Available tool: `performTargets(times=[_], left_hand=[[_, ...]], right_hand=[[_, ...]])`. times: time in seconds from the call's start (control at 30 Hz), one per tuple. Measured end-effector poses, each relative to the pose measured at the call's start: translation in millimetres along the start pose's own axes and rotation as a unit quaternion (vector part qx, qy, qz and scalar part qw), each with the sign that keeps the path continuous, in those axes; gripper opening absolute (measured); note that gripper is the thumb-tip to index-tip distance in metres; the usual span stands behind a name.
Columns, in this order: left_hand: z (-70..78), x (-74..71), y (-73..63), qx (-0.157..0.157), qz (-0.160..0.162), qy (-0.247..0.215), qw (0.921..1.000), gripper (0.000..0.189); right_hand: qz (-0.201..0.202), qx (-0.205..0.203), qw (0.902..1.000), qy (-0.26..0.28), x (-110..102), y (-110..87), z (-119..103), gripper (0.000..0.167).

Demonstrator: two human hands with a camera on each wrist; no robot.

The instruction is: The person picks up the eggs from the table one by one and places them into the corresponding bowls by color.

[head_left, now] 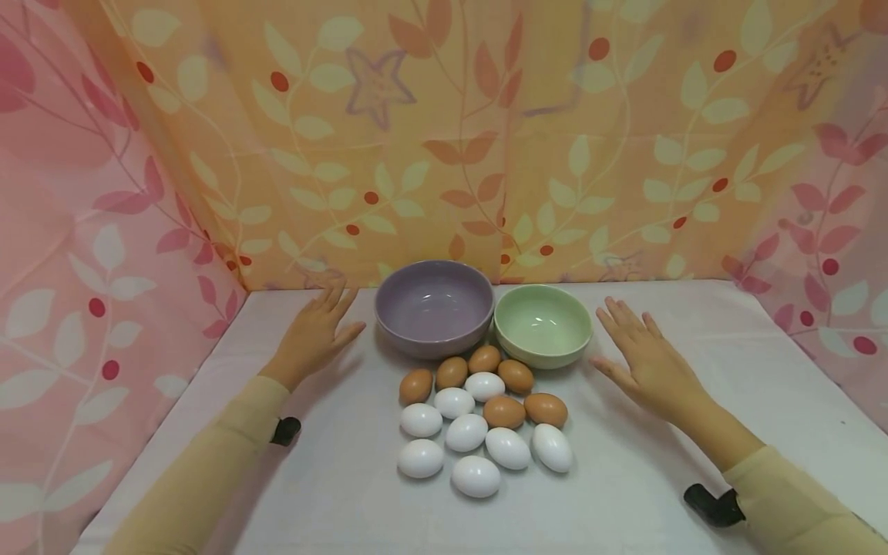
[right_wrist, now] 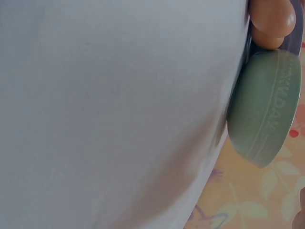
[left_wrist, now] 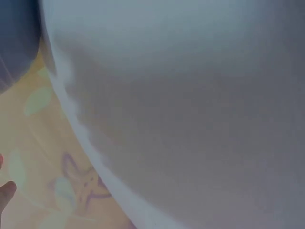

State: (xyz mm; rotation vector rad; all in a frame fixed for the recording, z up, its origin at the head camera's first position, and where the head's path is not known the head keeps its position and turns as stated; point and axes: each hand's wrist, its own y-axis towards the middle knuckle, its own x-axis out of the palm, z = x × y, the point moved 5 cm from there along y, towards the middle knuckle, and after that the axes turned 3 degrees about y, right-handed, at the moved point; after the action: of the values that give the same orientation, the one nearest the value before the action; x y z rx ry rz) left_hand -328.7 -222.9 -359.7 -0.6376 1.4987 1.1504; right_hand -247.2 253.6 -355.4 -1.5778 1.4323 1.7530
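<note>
My left hand (head_left: 315, 337) is held to the left of a purple bowl (head_left: 435, 348), fingers spread and holding nothing. On the other side, my right hand (head_left: 648, 366) hovers beside a smaller green bowl (head_left: 543, 356), its fingers straight and nothing in them. Both bowls look empty and stand side by side. In front of them lie several brown eggs (head_left: 504, 412) and several white eggs (head_left: 475, 476) in a loose cluster. In the right wrist view the green bowl (right_wrist: 264, 107) shows raised lettering on its side, with brown eggs (right_wrist: 272, 18) beyond. Only fingertips (left_wrist: 6, 192) appear in the left wrist view.
A white cloth (head_left: 333, 493) covers the table. Behind it hangs an orange curtain (head_left: 430, 154) with leaf patterns, and pink patterned curtains (head_left: 48, 254) close off both sides. A black wrist device (head_left: 714, 506) sticks out at each sleeve.
</note>
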Motion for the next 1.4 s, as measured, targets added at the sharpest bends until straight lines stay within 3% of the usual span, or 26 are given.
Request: performTargets(times=[0.2,0.37,0.6,0.9,1.0,1.17,1.4], left_hand=[[5.6,1.0,0.2,-0.002,0.002,-0.025,0.9997,0.072],[8.3,3.0,1.3,-0.010,0.006,-0.051,0.9986,0.075],[8.3,4.4,3.9,-0.026,0.013,-0.066,0.9974,0.079],[10.4,6.7,6.8,-0.066,0.003,-0.110,0.9917,0.081],[13.4,6.7,7.7,-0.088,-0.004,-0.158,0.9836,0.082],[19.6,5.8,10.2,-0.134,-0.012,-0.254,0.9577,0.081],[27.2,6.6,16.3,-0.176,-0.014,-0.324,0.9294,0.080]], right_hand=[[0.012,-0.008,0.9991,0.039,-2.7,-2.9,-12.2,0.079],[0.000,0.019,0.9964,0.082,-2.1,-5.1,-17.3,0.078],[-0.026,0.096,0.9825,0.157,-4.4,-6.3,-18.9,0.077],[-0.028,0.127,0.9669,0.219,-3.7,-8.1,-25.9,0.076],[-0.032,0.136,0.9628,0.231,-2.4,-8.8,-28.7,0.075],[-0.023,0.145,0.9586,0.244,-0.4,-9.0,-32.5,0.077],[-0.010,0.154,0.9469,0.282,2.8,-11.4,-39.0,0.076]])
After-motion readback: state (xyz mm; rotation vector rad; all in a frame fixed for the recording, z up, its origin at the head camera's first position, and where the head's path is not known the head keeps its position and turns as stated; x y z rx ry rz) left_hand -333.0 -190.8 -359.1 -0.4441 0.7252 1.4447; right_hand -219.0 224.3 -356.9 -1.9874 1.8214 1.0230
